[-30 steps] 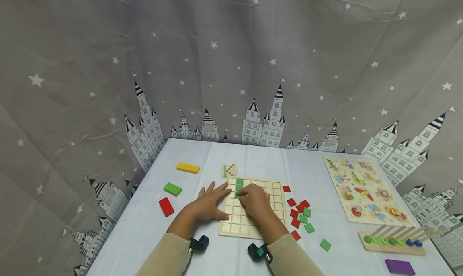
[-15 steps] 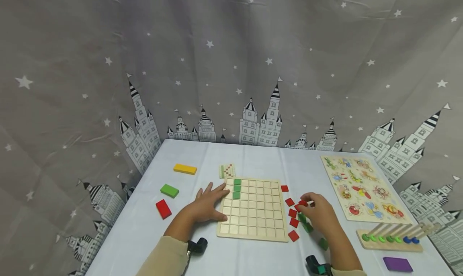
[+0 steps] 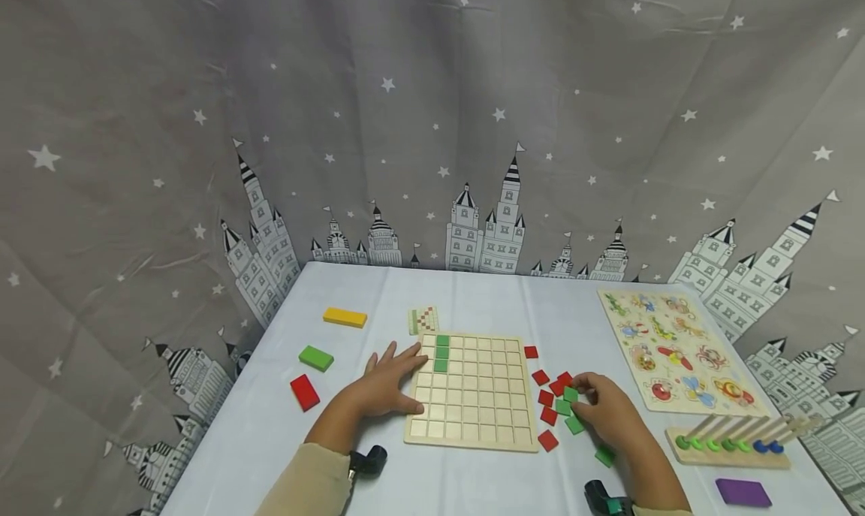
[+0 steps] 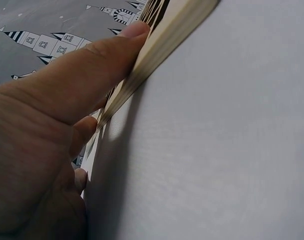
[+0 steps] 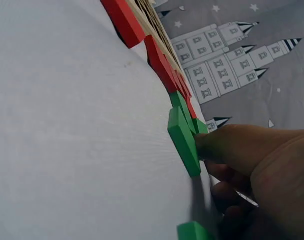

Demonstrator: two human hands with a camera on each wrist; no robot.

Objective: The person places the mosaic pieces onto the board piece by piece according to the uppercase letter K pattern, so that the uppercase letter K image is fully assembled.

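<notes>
A wooden grid board [image 3: 473, 411] lies flat in the middle of the table, with several green square tiles [image 3: 441, 353] set in one column near its top left. My left hand [image 3: 388, 381] rests on the board's left edge with fingers spread; the left wrist view shows the thumb [image 4: 106, 60] against the board's rim. To the board's right, my right hand [image 3: 611, 414] pinches at a loose green tile [image 3: 571, 393], thumb and index finger at its edges. Another green tile [image 5: 184, 142] is close to the thumb. Several red tiles [image 3: 549, 416] lie between hand and board.
A small pattern card [image 3: 423, 320] sits behind the board. Yellow [image 3: 345, 318], green [image 3: 316, 358] and red [image 3: 305, 393] blocks lie at left. An animal picture board [image 3: 676, 351], a peg stand with beads [image 3: 733, 452] and a purple block [image 3: 743, 493] are at right.
My right hand has left the green column on the board, moved right to the loose tiles, then shifted from the red ones toward a green one. My left hand has stayed on the board.
</notes>
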